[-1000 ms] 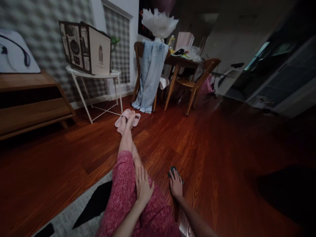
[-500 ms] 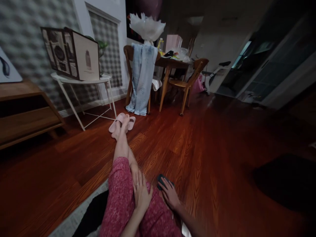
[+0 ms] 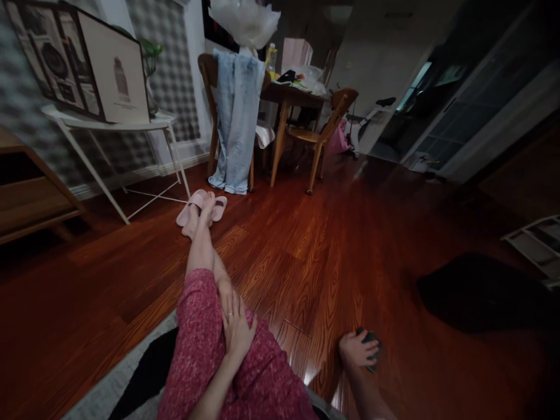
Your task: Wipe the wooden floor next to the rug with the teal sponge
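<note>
In the lower right of the frame, the right hand point(image 3: 359, 351) lies over a dark object point(image 3: 371, 337), its fingers spread across it; whether it grips the object or only rests on it, I cannot tell. The floor point(image 3: 301, 233) shows around both. At lower center, the left hand point(image 3: 238, 332) lies flat on the crossed legs point(image 3: 202, 251), fingers extended, holding nothing. Pink slippers point(image 3: 221, 209) sit by the feet, left of center. Jeans point(image 3: 238, 128) hang over a chair point(image 3: 207, 70), upper center.

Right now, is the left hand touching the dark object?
Apart: the head view shows pink cloth and floor between the left hand and the dark object.
</note>
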The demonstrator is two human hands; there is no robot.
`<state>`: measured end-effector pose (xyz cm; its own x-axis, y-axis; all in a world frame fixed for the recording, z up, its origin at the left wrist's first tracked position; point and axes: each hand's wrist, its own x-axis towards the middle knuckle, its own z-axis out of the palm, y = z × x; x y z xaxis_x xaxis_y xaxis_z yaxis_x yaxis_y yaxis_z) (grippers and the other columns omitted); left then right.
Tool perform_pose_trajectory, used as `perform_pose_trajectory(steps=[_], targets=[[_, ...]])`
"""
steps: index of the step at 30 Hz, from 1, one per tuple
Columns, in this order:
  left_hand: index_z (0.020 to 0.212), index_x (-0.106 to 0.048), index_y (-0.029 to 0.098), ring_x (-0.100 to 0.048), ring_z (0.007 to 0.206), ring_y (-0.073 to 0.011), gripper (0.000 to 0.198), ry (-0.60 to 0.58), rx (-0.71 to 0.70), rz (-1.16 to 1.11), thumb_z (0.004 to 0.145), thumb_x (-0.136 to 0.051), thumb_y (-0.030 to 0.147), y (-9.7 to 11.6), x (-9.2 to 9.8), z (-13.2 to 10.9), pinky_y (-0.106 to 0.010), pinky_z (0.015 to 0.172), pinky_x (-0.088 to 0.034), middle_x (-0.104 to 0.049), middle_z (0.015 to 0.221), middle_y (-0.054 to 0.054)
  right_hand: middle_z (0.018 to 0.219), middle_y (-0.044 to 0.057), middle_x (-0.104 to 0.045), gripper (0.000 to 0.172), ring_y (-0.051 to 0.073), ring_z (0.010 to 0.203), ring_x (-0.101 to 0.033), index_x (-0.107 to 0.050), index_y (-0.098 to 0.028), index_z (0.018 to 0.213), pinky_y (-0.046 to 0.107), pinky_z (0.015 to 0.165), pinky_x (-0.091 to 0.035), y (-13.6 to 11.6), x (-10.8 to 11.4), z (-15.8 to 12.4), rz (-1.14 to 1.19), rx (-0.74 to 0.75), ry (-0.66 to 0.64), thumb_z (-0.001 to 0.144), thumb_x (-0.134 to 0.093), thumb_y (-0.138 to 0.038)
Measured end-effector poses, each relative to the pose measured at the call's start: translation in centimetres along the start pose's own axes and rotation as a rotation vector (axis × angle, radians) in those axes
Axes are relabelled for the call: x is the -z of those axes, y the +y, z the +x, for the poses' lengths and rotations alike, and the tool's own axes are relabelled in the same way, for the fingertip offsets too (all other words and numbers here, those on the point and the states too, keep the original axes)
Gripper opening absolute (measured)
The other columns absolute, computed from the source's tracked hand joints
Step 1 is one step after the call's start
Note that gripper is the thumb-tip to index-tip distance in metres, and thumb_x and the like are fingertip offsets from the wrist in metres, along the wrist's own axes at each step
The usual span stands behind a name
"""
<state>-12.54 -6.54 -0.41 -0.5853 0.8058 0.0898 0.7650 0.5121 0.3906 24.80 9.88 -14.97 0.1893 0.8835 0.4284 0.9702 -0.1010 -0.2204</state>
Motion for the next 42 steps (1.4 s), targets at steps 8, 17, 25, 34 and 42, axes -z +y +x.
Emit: perform_pose_trajectory(steps=[8,17,25,34,42], targets=[[0.150,-0.040,0.005,-0.017,0.153,-0.0324,0.064,0.043,-0.019,0.033,0.092,-0.046,0.030,-0.3,-0.6,0.0,-0.054,0.122,-0.021,-0.027,0.163,-0.020,0.159,0.023,-0.036,0.059,0.037,0.146,-0.031,-0.045,-0.016,0.151,0.067,0.110,-0.026,-20.6,-1.2,1.3,0.206,0.104,-0.214,0.097,-0.025,-0.030],[0.151,-0.039,0.006,-0.013,0.155,-0.0303,0.062,0.102,-0.056,0.050,0.094,-0.041,0.032,-0.9,-1.2,-0.1,-0.053,0.123,-0.020,-0.032,0.162,-0.018,0.165,0.004,-0.029,0.051,0.020,0.151,-0.024,-0.042,-0.033,0.151,0.045,0.122,-0.018,-33.9,-0.7,-5.1,0.492,1.132,-0.652,0.101,-0.041,-0.037],[0.153,-0.037,0.009,-0.015,0.154,-0.0293,0.062,0.092,-0.049,0.053,0.096,-0.038,0.033,-0.6,-0.8,-0.2,-0.055,0.124,-0.017,-0.031,0.162,-0.017,0.161,0.005,-0.039,0.049,0.019,0.147,-0.032,-0.049,-0.032,0.147,0.045,0.119,-0.024,-30.4,-3.8,4.7,0.353,0.825,-0.566,0.098,-0.040,-0.029],[0.154,-0.035,0.010,-0.015,0.154,-0.0300,0.064,0.074,-0.053,0.091,0.093,-0.040,0.032,-0.7,-0.6,0.1,-0.055,0.124,-0.018,-0.032,0.162,-0.016,0.160,0.011,-0.037,0.054,0.021,0.147,-0.029,-0.044,-0.023,0.151,0.044,0.117,-0.024,-15.1,-3.2,11.4,0.124,0.256,-0.403,0.099,-0.027,-0.028],[0.147,-0.047,0.010,-0.024,0.151,-0.0322,0.058,0.063,-0.042,0.140,0.093,-0.042,0.030,-0.6,-0.7,0.3,-0.057,0.123,-0.017,-0.035,0.160,-0.017,0.157,0.012,-0.041,0.058,0.023,0.147,-0.032,-0.048,-0.024,0.148,0.047,0.116,-0.028,-8.3,-0.3,5.3,0.087,0.117,-0.312,0.099,-0.020,-0.035]])
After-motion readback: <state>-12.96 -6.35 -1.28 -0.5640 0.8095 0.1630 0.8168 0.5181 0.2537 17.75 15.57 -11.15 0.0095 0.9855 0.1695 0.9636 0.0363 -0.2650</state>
